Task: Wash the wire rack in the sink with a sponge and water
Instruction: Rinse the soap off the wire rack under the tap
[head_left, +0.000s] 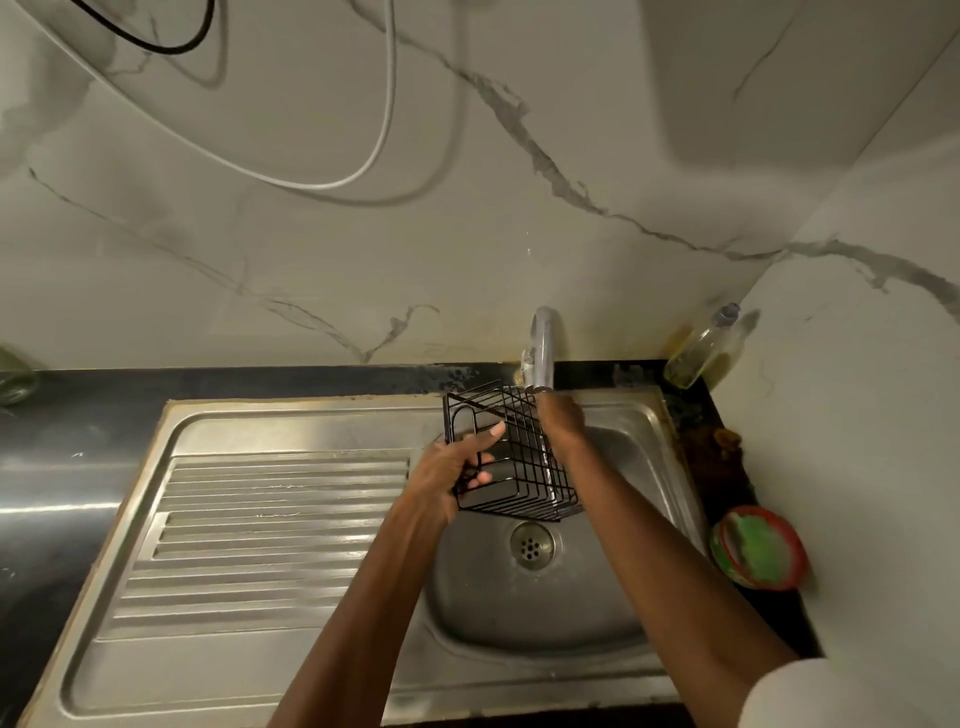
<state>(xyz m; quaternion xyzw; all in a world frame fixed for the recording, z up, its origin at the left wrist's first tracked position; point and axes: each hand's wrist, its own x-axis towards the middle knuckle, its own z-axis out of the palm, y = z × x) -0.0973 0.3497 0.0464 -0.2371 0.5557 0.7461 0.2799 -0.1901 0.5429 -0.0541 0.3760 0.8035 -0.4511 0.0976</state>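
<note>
A black wire rack (521, 460) is held tilted above the steel sink basin (498, 603), just under the tap spout (543, 349). My left hand (451, 474) grips its left side, thumb over the top wire and fingers poking through the wires. My right hand (562, 419) is at the rack's upper right edge directly below the spout. Its fingers are hidden behind the rack and the hand itself. A green sponge (759, 552) lies in a red dish on the counter to the right of the basin, apart from both hands.
The ribbed steel drainboard (260, 525) spreads to the left of the basin. The drain (531, 543) sits under the rack. A clear bottle (705, 351) stands in the back right corner. Marble wall rises close behind the tap.
</note>
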